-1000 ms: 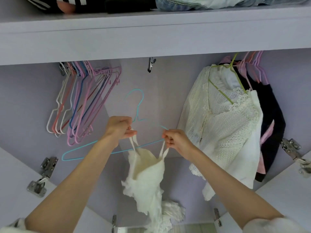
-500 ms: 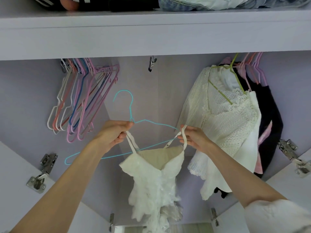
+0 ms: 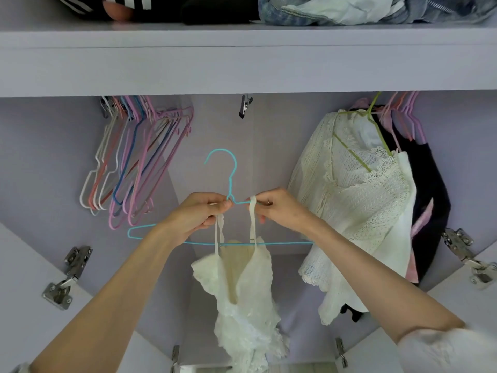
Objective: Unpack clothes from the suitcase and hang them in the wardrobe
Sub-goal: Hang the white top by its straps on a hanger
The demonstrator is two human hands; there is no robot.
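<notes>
Head view, looking up into the wardrobe: both hands are raised side by side at the neck of a turquoise wire hanger. The left hand pinches one strap of a white lace camisole against the hanger's left shoulder, fingers curled round it. The right hand pinches the other strap, looped over the wire just right of the neck. The camisole hangs below both hands, across the hanger's bottom bar; its hem is blurred, so how far it falls I cannot tell. Left of the left hand hangs a bunch of empty hangers. Right of the right hand hangs a cream lace top on a green hanger, with dark clothes behind it. Folded clothes lie on the shelf above.
</notes>
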